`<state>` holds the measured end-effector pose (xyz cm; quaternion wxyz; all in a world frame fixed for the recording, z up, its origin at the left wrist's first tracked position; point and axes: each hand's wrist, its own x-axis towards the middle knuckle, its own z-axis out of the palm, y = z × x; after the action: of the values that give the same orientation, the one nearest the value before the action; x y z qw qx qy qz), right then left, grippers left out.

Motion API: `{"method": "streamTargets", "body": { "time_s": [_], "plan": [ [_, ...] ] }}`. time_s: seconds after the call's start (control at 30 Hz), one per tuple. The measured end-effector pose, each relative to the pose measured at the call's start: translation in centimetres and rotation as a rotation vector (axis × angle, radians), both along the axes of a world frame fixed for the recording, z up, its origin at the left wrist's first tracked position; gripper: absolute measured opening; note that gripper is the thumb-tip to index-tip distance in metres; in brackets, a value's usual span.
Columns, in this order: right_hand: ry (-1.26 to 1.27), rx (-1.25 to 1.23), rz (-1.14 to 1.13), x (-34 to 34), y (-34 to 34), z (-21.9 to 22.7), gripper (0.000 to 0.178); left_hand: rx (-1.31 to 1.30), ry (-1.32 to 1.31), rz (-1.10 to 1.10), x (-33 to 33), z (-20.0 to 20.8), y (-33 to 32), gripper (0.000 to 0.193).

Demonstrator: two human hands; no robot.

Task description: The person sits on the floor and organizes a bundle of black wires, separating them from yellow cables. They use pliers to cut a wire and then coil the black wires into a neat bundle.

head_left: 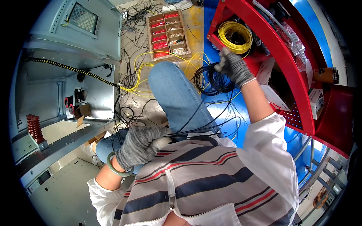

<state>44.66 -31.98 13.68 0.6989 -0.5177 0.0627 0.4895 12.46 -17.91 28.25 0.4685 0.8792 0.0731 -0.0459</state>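
Observation:
My left hand [141,146], in a grey knitted glove, is closed round a bundle of thin black wires [188,132] close to my lap. These wires run right across my thigh and loop up beside my knee. My right hand [234,68], gloved the same way, has its fingers curled at the edge of a coil of black wire [206,81]; it grips the coil's upper right side. The coil hangs just right of my raised knee, above the blue floor. Part of it is hidden behind the glove.
To the left stands an open metal cabinet [86,49], with a striped sleeved harness [73,69] fanning into yellow wires [141,77]. Ahead is a wooden compartment box [168,58] of small red and metallic parts. A red shelf cart [281,47] on the right carries a yellow wire coil [225,35].

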Motion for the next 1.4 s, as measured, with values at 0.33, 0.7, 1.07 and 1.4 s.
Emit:
{"method": "streamTargets", "body": {
  "time_s": [0.33, 0.7, 1.07, 1.4],
  "plan": [
    [-0.012, -0.532, 0.148, 6.8, -10.5, -0.2, 0.06, -0.121, -0.111, 0.616, -4.9, 1.3, 4.8, 0.02],
    [-1.04, -0.817, 0.912, 8.2, -13.4, 2.1, 0.04, -0.032, -0.098, 0.549, -3.6, 2.2, 4.6, 0.02],
    [-1.727, 0.559, 0.83, -10.5, 3.6, 10.2, 0.035, 0.053, -0.167, 0.467, -0.7, 3.5, 4.5, 0.021],
    [-0.747, -0.167, 0.813, 3.5, -8.0, 12.6, 0.034, 0.45, -0.305, 0.746, -6.2, 1.8, 17.6, 0.025]
  ]
}}
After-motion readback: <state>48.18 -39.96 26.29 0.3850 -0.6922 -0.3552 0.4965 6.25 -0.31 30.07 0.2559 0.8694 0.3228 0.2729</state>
